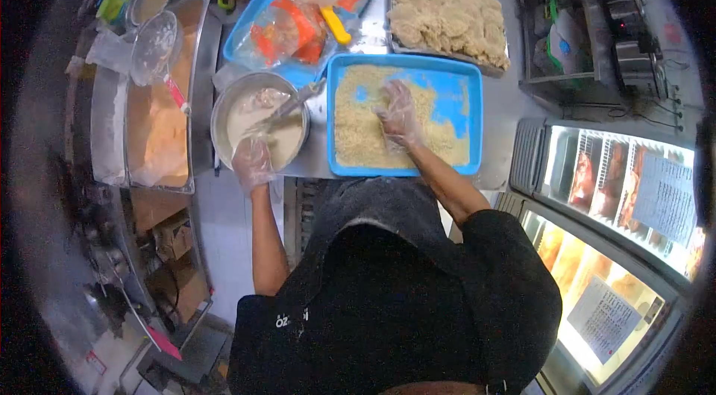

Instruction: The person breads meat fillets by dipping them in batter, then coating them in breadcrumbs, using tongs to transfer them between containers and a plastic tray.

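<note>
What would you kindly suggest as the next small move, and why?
Perhaps the clear-gloved right hand should spread the loose pale crumbs rightward: bare blue shows on that side of the rectangular blue plastic tray, while crumbs cover most of its left, and that hand is among them.

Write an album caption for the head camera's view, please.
Gloved right hand in a blue tray of pale crumbs, gloved left hand at a metal bowl of creamy liquid.

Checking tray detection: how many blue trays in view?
2: the crumb tray under the right hand, and the bag-covered tray beyond it to the left. The plastic bags could hide another.
</note>
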Tool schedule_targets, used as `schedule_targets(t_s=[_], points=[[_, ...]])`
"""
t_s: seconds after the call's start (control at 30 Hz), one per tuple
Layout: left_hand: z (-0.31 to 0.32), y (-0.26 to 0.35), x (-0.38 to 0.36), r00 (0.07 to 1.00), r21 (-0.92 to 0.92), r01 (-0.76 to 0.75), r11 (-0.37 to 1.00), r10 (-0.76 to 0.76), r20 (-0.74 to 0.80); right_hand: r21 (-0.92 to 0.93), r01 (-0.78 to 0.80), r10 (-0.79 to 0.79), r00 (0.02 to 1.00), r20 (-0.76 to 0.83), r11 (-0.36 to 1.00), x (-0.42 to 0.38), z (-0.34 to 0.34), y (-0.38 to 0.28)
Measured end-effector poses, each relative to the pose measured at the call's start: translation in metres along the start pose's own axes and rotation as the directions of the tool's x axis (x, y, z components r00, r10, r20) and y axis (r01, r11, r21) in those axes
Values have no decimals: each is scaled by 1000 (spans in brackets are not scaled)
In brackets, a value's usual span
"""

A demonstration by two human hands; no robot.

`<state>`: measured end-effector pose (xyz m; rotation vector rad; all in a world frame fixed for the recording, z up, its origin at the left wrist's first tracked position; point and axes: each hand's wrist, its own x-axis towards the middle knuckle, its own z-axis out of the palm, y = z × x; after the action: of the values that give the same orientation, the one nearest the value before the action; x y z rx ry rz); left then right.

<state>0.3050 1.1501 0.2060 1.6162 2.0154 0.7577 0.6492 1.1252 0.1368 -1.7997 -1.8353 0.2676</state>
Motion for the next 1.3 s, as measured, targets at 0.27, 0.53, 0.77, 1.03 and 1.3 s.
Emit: schedule_targets(t_s=[0.27, 0.53, 0.77, 1.03, 1.3], points=[[-2, -2, 0, 999, 3, -46, 999, 46, -30, -159, 392, -283, 840, 463, 906, -5, -20, -62], [-9, 14, -1, 996, 34, -83, 996, 84, -40, -153, 451, -455, 890, 7, 880, -22, -39, -18], [-2, 4, 1, 996, -33, -71, 997, 69, -56, -747, 129, -3, 986, 168, 652, -37, -15, 80], [4, -8, 5, 999, 3, -23, 1000, 23, -49, -186, 171, -188, 979, -78, 968, 0, -1, 5], [29, -65, 17, 995, -345, -102, 933, 101, -20, -248, 58, -80, 994, -79, 967, 10, 5, 29]])
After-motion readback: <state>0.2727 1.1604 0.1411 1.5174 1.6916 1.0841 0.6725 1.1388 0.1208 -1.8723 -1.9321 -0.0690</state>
